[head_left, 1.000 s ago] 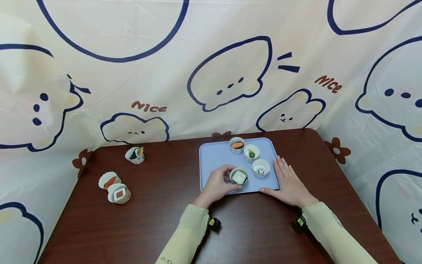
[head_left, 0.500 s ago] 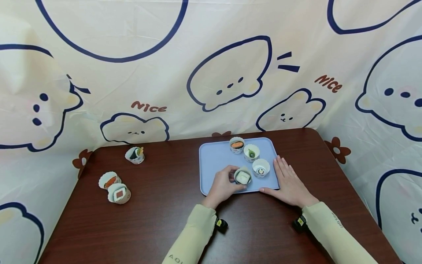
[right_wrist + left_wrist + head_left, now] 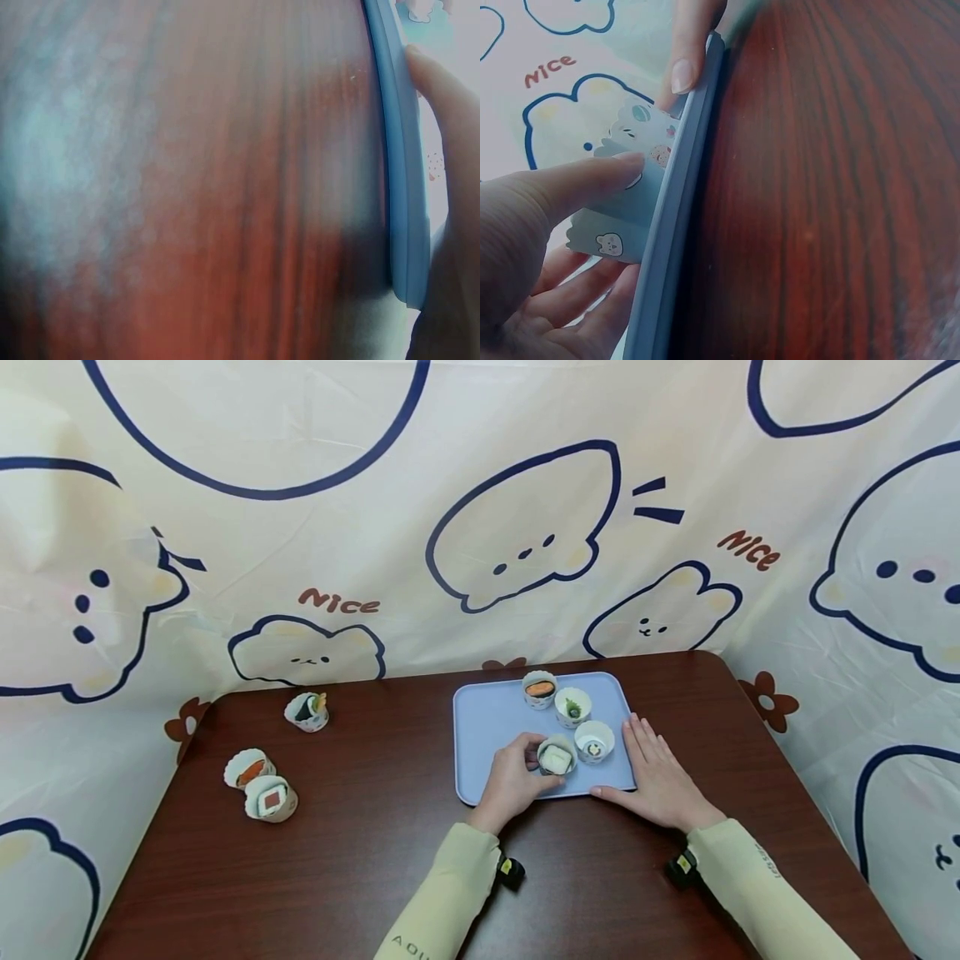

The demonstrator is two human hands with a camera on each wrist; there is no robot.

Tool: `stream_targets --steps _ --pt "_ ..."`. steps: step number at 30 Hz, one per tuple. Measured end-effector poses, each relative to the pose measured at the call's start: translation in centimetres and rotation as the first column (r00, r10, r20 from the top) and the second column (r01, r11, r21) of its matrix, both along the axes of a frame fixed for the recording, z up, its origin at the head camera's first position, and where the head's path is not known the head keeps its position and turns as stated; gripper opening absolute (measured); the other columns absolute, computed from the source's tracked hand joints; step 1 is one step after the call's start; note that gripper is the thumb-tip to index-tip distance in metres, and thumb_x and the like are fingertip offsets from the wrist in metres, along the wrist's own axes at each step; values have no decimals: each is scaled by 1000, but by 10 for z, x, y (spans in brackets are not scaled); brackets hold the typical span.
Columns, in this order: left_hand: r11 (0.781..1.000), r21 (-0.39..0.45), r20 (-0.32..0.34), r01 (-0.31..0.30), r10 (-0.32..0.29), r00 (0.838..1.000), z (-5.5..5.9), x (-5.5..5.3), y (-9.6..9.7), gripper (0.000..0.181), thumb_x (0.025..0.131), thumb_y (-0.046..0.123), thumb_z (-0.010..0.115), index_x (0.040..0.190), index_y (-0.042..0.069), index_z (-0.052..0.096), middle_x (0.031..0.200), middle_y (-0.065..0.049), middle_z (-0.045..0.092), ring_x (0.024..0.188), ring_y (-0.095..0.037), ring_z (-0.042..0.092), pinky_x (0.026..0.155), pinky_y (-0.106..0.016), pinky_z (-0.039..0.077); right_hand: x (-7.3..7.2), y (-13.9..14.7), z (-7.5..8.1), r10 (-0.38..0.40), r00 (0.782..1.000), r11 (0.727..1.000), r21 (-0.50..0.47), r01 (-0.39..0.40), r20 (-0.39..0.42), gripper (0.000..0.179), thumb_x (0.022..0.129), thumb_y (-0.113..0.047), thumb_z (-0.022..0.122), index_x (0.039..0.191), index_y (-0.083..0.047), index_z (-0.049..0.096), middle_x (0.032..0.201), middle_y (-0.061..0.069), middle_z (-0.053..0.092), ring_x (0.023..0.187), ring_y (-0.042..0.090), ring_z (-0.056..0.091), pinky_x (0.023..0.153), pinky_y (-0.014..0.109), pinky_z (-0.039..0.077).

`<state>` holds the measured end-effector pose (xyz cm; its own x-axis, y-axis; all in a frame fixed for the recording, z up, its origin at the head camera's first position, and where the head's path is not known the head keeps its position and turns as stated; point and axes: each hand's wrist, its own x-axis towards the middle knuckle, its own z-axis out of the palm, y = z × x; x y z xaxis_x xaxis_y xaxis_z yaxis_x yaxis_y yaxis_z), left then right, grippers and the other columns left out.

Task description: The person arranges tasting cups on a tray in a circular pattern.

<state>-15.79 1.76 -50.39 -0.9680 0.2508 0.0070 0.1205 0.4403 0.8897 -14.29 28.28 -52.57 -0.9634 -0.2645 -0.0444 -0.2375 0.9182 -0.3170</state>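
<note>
The left hand [image 3: 513, 782] pinches a white-filled paper cup [image 3: 557, 758] near the front edge of the blue tray [image 3: 482, 714], just beside a neighbouring cup [image 3: 595, 742]. The right hand [image 3: 666, 787] lies straight-fingered along the tray's right side. Whether the base bears fully is unclear from here; best set level, without knocking its neighbour.

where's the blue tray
In the head view, the blue tray lies right of centre on the wooden table, the left hand holding a paper cup over it, the right hand at its right side.
</note>
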Motion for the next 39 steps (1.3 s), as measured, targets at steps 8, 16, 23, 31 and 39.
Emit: stream_targets --steps 8,16,23,31,39 --pt "1000 1 -5 12 -12 1000 -1 -1 0 60 74 12 94 126 6 64 109 -2 68 96 -13 64 85 -27 54 0 1 -1 2 1000 1000 2 -2 -8 126 83 -85 52 161 3 7 168 21 0 153 35 -1 120 57 9" --pt "1000 0 7 29 -29 1000 -2 0 0 61 75 13 93 128 8 63 113 -3 67 98 -13 64 86 -28 54 -1 1 -2 7 1000 1000 2 -7 -20 125 84 -84 53 160 4 7 167 22 0 153 37 0 120 58 11" --pt "999 2 8 43 -43 999 -1 1 0 60 75 14 93 127 7 63 111 -2 66 96 -12 63 85 -26 54 0 0 -1 5 1000 1000 -3 -5 -19 125 84 -83 53 161 4 7 167 22 0 153 37 0 120 58 10" --pt "998 -2 9 56 -56 998 -1 3 0 60 75 15 93 126 7 63 110 -2 66 96 -12 63 86 -27 54 -1 0 -1 1 1000 1000 -3 -1 -16 125 84 -84 52 161 3 8 168 21 0 153 35 -1 120 58 10" --pt "998 -11 1 56 -56 998 1 4 -1 59 75 14 93 125 7 63 110 -2 67 95 -12 63 84 -27 54 -1 0 0 3 1000 1000 -8 -3 -17 125 84 -83 53 160 4 8 167 22 1 153 37 0 120 58 10"
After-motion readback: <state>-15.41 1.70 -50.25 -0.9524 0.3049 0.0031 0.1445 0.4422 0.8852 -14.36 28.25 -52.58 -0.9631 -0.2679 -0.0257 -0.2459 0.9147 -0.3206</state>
